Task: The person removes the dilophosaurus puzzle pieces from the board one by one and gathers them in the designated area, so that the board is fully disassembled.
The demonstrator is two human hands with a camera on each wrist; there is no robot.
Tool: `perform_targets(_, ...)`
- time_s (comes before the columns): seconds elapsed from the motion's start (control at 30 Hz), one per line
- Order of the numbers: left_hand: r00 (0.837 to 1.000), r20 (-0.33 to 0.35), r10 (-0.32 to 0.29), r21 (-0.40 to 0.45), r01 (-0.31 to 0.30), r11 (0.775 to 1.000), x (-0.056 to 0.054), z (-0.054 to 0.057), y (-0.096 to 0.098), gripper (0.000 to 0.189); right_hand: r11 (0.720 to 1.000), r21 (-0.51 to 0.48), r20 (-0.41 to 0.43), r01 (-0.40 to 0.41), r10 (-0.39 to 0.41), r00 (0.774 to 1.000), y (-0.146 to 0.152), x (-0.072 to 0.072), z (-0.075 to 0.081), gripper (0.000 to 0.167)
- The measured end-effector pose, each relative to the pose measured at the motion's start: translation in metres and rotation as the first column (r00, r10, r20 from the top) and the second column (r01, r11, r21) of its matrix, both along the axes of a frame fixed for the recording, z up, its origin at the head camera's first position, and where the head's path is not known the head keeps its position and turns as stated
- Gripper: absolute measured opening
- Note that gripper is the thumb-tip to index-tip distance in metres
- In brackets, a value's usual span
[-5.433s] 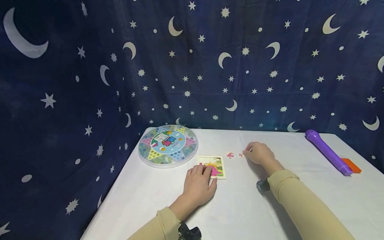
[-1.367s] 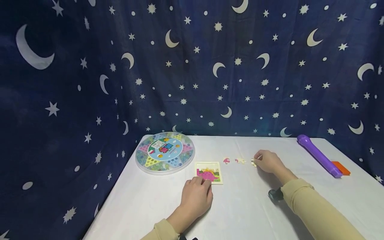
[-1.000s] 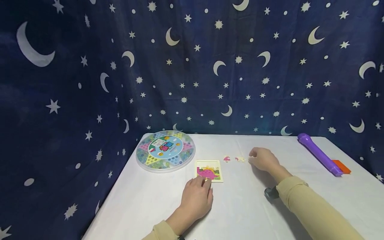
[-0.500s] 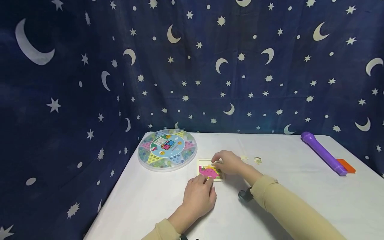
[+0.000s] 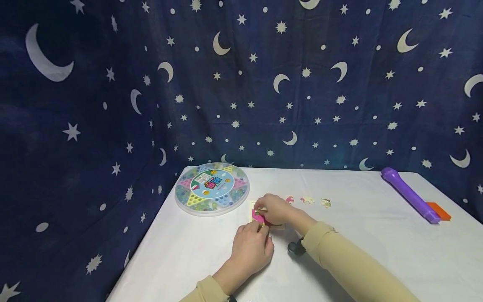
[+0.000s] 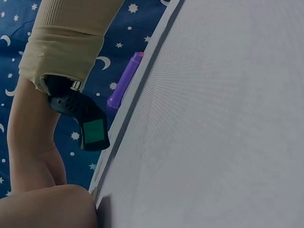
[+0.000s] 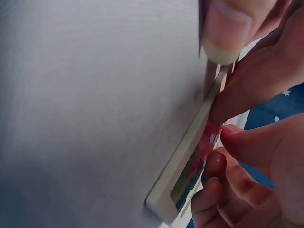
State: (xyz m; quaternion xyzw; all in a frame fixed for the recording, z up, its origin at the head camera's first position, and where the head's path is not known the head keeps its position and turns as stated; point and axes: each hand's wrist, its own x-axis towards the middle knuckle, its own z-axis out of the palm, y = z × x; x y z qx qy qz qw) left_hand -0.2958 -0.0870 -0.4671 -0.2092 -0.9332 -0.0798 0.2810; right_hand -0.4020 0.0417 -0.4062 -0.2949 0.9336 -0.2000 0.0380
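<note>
A small framed jigsaw puzzle (image 7: 182, 154) with a pink dinosaur picture lies flat on the white table, mostly covered by both hands. My left hand (image 5: 250, 247) holds its near edge, fingers bent over the rim. Over the picture is my right hand (image 5: 277, 209), thumb and forefinger pinching what looks like a puzzle piece (image 5: 258, 212) at the upper left; the fingers hide most of it. To the right lie a pink puzzle piece (image 5: 289, 199), a pale one (image 5: 307, 200) and a greenish one (image 5: 325, 203), in a row.
A round, clear Chinese checkers box (image 5: 212, 188) full of marbles sits at the back left. Toward the right edge, a purple toy microphone (image 5: 411, 195) lies beside an orange flat object (image 5: 439, 211). A dark blue star-and-moon curtain (image 5: 286, 96) hangs behind the table (image 5: 358, 251).
The right hand has left the greenish piece in the row and moved left onto the puzzle. Earlier only two loose pieces showed; now three do. The left hand stays at the near edge.
</note>
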Motion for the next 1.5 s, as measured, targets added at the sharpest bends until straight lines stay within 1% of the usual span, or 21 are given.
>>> perform_targets(0.1,1.0,0.002,-0.006,0.0,0.006,1.0,0.0,0.0,0.001,0.026,1.0,0.008,0.015,-0.001,0.001,1.0,0.0,0.002,0.002,0.026)
perform_targets(0.27,1.0,0.021,-0.001,0.005,0.001,1.0,-0.001,0.001,0.002,0.025,1.0,-0.001,0.022,0.011,-0.011,1.0,0.0,0.002,0.002,0.028)
perform_targets(0.57,0.999,0.033,0.002,0.007,-0.002,1.0,0.001,0.002,0.005,0.026,0.995,-0.076,0.046,0.061,-0.057,0.997,0.002,0.0,-0.005,0.035)
perform_targets(0.67,1.0,0.03,0.001,0.007,-0.001,1.0,0.002,0.002,0.006,0.025,0.994,-0.091,0.044,0.066,-0.062,0.997,0.003,0.001,-0.006,0.032)
perform_targets(0.83,1.0,0.015,0.008,0.013,-0.008,1.0,0.001,0.002,0.005,0.024,0.993,-0.109,0.013,0.054,-0.053,0.999,0.003,0.002,-0.004,0.02)
perform_targets(0.97,1.0,0.015,0.009,0.012,-0.009,1.0,-0.001,0.001,0.004,0.025,0.99,-0.124,0.012,0.064,-0.063,0.998,0.003,0.003,-0.004,0.011)
perform_targets(1.13,0.999,0.033,0.019,0.004,-0.019,1.0,0.0,0.0,0.003,0.027,0.989,-0.133,0.018,0.064,-0.062,0.998,0.006,0.004,-0.006,0.009)
perform_targets(1.33,0.999,0.036,0.026,0.01,-0.026,1.0,0.001,0.0,0.002,0.027,0.979,-0.201,0.035,0.044,-0.038,0.999,0.016,0.002,-0.005,0.007)
perform_targets(1.43,0.999,0.022,0.025,0.013,-0.025,1.0,0.001,-0.001,0.002,0.026,0.975,-0.216,0.048,0.058,-0.049,0.998,0.024,0.0,-0.002,0.006)
perform_targets(1.5,1.0,0.018,0.023,0.013,-0.023,1.0,0.001,-0.001,0.002,0.026,0.973,-0.211,0.072,0.093,-0.079,0.994,0.031,-0.001,0.001,0.005)
